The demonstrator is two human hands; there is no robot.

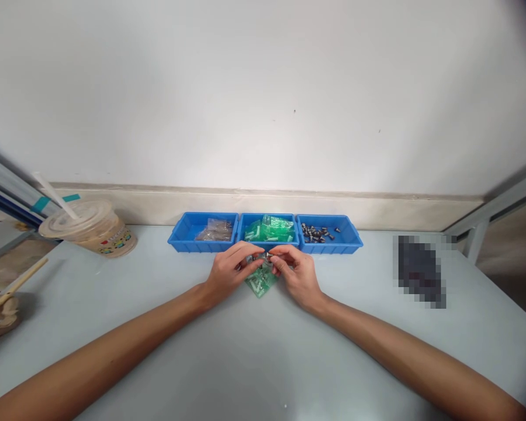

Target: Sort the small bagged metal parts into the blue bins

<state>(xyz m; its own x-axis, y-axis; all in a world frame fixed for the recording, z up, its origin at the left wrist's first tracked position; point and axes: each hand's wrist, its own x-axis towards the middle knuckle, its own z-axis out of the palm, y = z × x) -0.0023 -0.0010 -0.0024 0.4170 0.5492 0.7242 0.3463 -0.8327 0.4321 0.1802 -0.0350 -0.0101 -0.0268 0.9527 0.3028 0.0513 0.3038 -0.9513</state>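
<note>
My left hand [233, 267] and my right hand [294, 271] meet over the pale table [263, 362], just in front of the middle blue bin [268, 242]. Both hands are closed in a pinch on a small green plastic bag [260, 284] that hangs below the fingers and rests on the table. Something small and metallic shows between the fingertips; I cannot make it out. The middle bin holds more green bags. The left blue bin [188, 234] holds clear bags and the right blue bin [346, 237] holds small dark metal parts [318, 233].
A lidded drink cup with a straw [90, 228] lies at the table's left rear. A blurred dark object [419, 270] sits at the right. Wooden sticks [13, 286] lie at the far left edge. A wall rises behind the bins.
</note>
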